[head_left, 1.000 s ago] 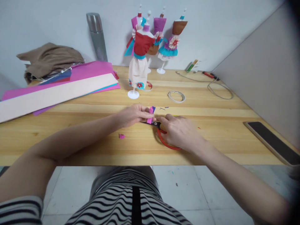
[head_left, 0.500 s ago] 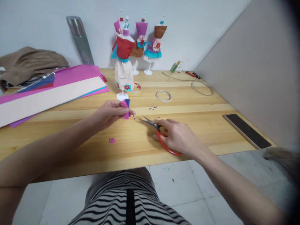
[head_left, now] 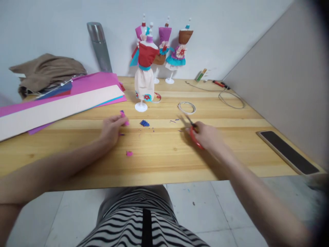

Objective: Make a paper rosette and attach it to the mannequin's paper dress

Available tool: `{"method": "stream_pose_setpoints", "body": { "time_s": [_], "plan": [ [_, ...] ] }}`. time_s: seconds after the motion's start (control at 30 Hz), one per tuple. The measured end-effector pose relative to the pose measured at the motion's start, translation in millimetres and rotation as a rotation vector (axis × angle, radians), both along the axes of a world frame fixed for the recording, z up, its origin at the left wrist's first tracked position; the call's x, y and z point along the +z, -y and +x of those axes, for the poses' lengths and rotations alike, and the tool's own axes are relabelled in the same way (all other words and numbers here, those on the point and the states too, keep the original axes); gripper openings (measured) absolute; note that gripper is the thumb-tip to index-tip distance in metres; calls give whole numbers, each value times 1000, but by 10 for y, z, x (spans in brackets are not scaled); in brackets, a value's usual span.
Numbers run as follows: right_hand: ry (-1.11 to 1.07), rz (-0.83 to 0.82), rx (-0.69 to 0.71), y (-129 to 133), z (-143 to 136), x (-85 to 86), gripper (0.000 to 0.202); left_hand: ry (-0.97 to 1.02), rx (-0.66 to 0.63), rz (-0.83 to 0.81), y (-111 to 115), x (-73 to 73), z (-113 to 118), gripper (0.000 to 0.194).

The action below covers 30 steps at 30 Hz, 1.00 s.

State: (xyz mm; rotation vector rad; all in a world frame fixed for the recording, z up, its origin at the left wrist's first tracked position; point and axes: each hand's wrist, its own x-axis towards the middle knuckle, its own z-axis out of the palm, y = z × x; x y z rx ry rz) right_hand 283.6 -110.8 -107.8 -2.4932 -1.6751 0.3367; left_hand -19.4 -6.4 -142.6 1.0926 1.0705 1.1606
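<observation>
Pinched in the fingers of my left hand (head_left: 112,129) is a small pink and blue piece (head_left: 125,119), paper or fabric, just over the tabletop at the left. My right hand (head_left: 208,137) grips red-handled scissors (head_left: 194,133), their blurred blades pointing up and left toward the roll of tape (head_left: 186,107). Between my hands lies a small heap of blue cut pieces (head_left: 144,123) with tiny scraps around it. A pink scrap (head_left: 129,153) rests nearer the table's front edge.
Several small dress forms, one with a red top (head_left: 148,55), stand at the back. Coloured sheets (head_left: 95,99) and a brown cloth (head_left: 52,70) lie at left, near a grey bottle (head_left: 100,48). A phone (head_left: 288,151) and a cable (head_left: 231,99) lie at right.
My left hand has moved left with the pink and blue piece, uncovering the blue heap. My right hand has carried the scissors right and slightly away from me. The view has shifted a little.
</observation>
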Motion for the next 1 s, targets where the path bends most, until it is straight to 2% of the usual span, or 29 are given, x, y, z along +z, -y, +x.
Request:
{"method": "stream_pose_setpoints", "body": {
  "time_s": [0.1, 0.17, 0.23, 0.33, 0.4, 0.5, 0.57, 0.7, 0.77, 0.87, 0.93, 1.0],
  "plan": [
    [-99, 82, 146, -299, -440, 10, 36, 64, -137, -76, 74, 4, 368, 23],
    [-162, 121, 213, -412, -539, 49, 34, 169, -193, -82, 46, 34, 468, 22],
    [-189, 175, 207, -466, -457, 80, 35, 176, -194, -33, -46, 66, 440, 18],
    [-133, 210, 105, -501, -221, 51, 39, 179, -115, 16, -204, 73, 312, 19],
    [-110, 194, 121, -514, -167, -8, 38, 151, -152, -5, -241, 40, 275, 20],
    [-129, 173, 258, -501, -293, -71, 34, 88, -270, 5, -171, -5, 305, 20],
    [-153, 168, 310, -464, -388, -66, 38, 94, -281, 24, -96, 9, 316, 21],
    [-66, 164, 173, -402, -297, -24, 39, 78, -295, 103, -2, 154, 247, 21],
    [-18, 116, 183, -406, -155, -25, 40, 146, -353, 113, 17, 243, 218, 21],
    [65, -29, 298, -422, -2, 6, 52, 307, -457, 73, 33, 333, 226, 23],
    [136, -117, 311, -407, -8, 93, 55, 375, -501, 49, 41, 352, 255, 25],
    [241, -169, 258, -361, -115, 222, 49, 394, -507, 24, 48, 343, 288, 27]
  ]
}}
